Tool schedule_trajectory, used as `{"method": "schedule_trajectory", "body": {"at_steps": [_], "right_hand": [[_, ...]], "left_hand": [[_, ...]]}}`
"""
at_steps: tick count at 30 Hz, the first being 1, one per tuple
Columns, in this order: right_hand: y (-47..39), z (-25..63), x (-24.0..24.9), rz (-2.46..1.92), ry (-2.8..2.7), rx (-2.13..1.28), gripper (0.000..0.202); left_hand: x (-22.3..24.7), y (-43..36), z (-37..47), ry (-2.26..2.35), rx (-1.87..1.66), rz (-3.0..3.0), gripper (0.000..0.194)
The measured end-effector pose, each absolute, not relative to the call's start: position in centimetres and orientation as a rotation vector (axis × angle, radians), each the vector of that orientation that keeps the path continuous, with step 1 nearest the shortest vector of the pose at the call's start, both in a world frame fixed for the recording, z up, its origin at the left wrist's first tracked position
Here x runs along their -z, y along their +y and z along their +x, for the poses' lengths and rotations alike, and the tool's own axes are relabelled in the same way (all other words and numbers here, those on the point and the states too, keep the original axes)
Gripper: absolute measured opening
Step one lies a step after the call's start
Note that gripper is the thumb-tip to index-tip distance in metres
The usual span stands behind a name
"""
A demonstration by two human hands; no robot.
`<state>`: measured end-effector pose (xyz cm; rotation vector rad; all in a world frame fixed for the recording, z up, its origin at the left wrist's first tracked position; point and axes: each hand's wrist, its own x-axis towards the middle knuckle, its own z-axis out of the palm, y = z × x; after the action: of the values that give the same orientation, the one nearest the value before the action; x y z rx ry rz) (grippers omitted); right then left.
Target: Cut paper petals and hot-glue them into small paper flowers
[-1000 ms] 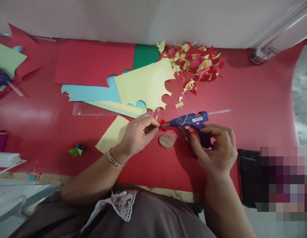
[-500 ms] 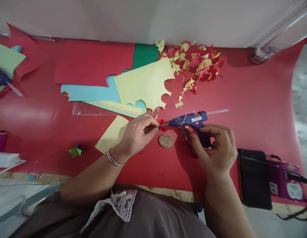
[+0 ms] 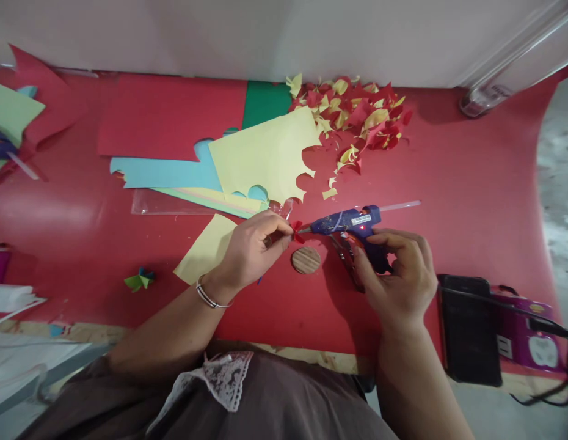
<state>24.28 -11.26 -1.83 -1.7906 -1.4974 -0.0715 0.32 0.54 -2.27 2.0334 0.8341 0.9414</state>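
Between the thumb and fingertips of my left hand [image 3: 261,244] is a small red paper piece [image 3: 297,231]. The metal tip of a blue glue gun [image 3: 345,221] touches or nearly touches that piece. My right hand [image 3: 398,269] is closed round the handle of the glue gun, whose small red light shows. A clear glue stick [image 3: 400,206] sticks out of its back end. Just below the nozzle lies a round wooden disc [image 3: 306,260]. Scissors [image 3: 345,260] lie partly under the gun.
Yellow [image 3: 265,156], blue and red paper sheets lie at the back left, beside a heap of red and yellow scraps [image 3: 366,113]. A green and blue paper piece [image 3: 140,280] sits at the left. On the right are a black phone [image 3: 469,330] and a purple box [image 3: 531,336].
The whole view has shifted slightly, with things appearing a little further left. Both hands keep nearly the same pose, and the nozzle stays at the red paper piece.
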Motion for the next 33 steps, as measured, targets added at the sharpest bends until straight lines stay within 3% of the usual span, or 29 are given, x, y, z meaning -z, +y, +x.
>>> {"method": "schedule_trajectory", "body": {"at_steps": [33], "right_hand": [[-11.18, 24.15, 1.57, -1.764, -1.45, 0.022, 0.02]], "left_hand": [[1.99, 0.6, 0.38, 0.772, -1.018, 2.062, 0.011]]}}
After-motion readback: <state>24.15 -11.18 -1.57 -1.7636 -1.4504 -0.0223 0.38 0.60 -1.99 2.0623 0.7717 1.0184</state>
